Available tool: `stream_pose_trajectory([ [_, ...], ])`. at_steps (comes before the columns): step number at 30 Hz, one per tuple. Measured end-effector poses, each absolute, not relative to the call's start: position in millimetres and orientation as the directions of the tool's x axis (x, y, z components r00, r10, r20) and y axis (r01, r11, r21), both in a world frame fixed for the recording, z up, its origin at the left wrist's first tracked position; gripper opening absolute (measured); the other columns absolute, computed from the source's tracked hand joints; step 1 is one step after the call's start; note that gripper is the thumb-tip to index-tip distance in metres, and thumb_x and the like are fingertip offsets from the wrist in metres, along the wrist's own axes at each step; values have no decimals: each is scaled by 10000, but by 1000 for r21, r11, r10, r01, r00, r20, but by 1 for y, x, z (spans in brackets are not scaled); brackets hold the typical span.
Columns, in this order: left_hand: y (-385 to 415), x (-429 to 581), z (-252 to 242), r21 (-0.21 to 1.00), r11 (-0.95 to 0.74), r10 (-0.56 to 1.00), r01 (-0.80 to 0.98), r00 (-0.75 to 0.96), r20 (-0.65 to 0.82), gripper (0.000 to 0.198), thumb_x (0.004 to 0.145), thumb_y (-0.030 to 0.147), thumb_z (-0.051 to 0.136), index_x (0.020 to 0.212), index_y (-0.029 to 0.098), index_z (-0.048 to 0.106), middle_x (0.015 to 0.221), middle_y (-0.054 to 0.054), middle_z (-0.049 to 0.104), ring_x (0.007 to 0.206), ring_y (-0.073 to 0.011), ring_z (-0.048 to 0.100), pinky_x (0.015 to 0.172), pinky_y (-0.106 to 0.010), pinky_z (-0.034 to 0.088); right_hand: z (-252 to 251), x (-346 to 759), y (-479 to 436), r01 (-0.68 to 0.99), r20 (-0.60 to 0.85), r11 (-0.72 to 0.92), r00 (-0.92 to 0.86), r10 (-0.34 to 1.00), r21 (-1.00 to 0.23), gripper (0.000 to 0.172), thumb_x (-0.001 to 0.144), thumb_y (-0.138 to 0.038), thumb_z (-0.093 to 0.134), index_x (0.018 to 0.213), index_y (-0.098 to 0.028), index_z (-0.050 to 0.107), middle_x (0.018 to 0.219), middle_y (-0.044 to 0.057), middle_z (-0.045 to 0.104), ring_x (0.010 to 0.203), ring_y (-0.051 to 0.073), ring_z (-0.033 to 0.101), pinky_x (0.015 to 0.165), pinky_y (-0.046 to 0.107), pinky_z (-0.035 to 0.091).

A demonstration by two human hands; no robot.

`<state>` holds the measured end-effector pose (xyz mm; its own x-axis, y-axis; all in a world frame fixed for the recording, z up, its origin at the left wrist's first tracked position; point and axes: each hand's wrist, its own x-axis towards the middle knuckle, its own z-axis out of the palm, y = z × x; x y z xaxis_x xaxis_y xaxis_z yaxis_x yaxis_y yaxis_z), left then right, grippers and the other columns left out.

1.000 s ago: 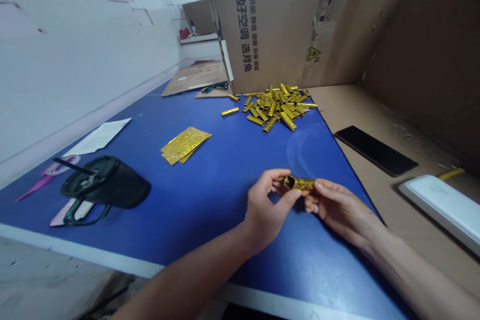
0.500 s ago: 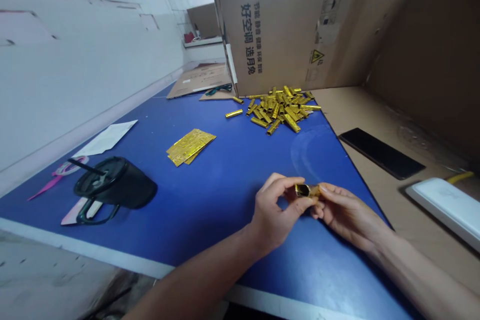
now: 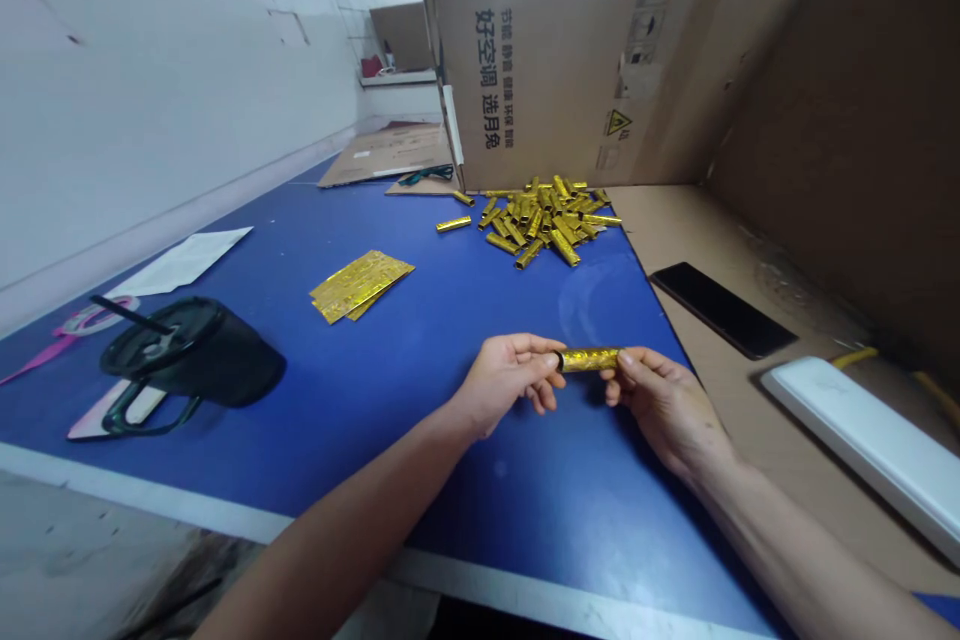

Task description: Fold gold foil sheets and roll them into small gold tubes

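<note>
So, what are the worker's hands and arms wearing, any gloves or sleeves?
Nothing is worn. The left hand and right hand are bare: no gloves, rings or tape that I can see. The left forearm and right forearm are uncovered to the picture's edge, with no sleeve, watch or bracelet showing.

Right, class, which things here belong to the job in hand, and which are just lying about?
Job: gold tube, held by left hand and right hand; pile of gold tubes; flat gold sheets.
Lying about: black mug; phone; white paper; cardboard box.
</note>
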<state>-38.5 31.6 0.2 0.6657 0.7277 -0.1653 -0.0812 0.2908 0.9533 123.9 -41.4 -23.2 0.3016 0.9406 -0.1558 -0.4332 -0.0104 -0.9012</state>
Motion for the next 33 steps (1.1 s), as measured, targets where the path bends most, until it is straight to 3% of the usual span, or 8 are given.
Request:
stream_pose_trajectory([
  [10, 33, -35, -1, 967, 253, 823, -10, 528, -210, 123, 613, 83, 520, 727, 90, 568, 451, 12, 552, 368, -69, 500, 363, -158, 395, -23, 117, -43, -243, -95, -10, 339, 936, -970, 184, 650, -326, 678, 641, -150, 625, 582, 0, 603, 464, 80, 502, 473, 213, 385],
  [24, 35, -34, -8, 957, 291, 816, -18, 527, -238, 107, 612, 100, 541, 714, 91, 574, 429, -4, 564, 359, -80, 505, 389, -175, 407, -22, 117, -42, -300, -128, -26, 325, 937, -954, 195, 643, -330, 681, 642, -149, 607, 573, -3, 598, 454, 82, 494, 477, 219, 382],
  [29, 35, -34, -10, 939, 340, 797, -55, 547, -257, 215, 628, 125, 550, 840, 97, 567, 562, -14, 601, 409, -94, 551, 374, -174, 409, -23, 117, -42, -279, -135, -36, 347, 928, -960, 209, 638, -335, 682, 641, -141, 603, 566, 0, 594, 447, 82, 489, 468, 220, 377],
  [33, 36, -34, -11, 948, 313, 813, -56, 532, -237, 184, 625, 112, 537, 801, 86, 585, 558, -26, 602, 412, -95, 553, 382, -176, 416, -22, 116, -42, -297, -157, -54, 335, 929, -953, 224, 634, -345, 679, 636, -139, 594, 558, 5, 592, 441, 86, 486, 466, 227, 379],
])
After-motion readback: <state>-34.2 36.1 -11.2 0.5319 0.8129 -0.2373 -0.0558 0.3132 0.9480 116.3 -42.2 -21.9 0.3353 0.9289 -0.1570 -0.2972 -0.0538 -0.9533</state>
